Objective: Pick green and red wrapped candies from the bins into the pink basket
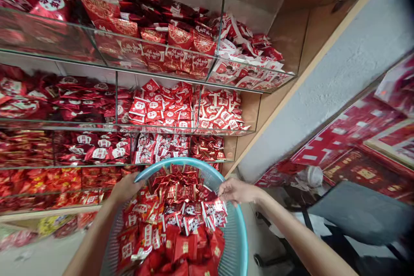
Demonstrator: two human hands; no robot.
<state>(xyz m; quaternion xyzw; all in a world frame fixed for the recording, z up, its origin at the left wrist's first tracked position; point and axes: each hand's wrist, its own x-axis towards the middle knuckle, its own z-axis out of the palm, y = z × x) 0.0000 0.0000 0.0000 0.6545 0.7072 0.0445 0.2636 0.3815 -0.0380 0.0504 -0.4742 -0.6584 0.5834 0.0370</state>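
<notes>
A light-blue plastic basket (241,241) full of small wrapped candy packets (186,248), mostly red, is in front of me, low in the view. My left hand (127,187) is closed around the basket's left rim. Over the right side of the basket, my right hand (237,190) has its fingers pinched at a red-and-white candy packet (215,209), partly covering the rim. Similar red-and-white packets lie beside it in the middle of the basket, with darker red ones behind and plain red ones nearer me.
Glass-fronted shelves (155,127) beyond the basket hold red candy packets in divided compartments. A wooden side panel (274,108) ends them at the right. Further right are a grey wall (343,51), a dark office chair (362,211) and red boxes (365,172). Bagged goods (54,226) lie below the shelves.
</notes>
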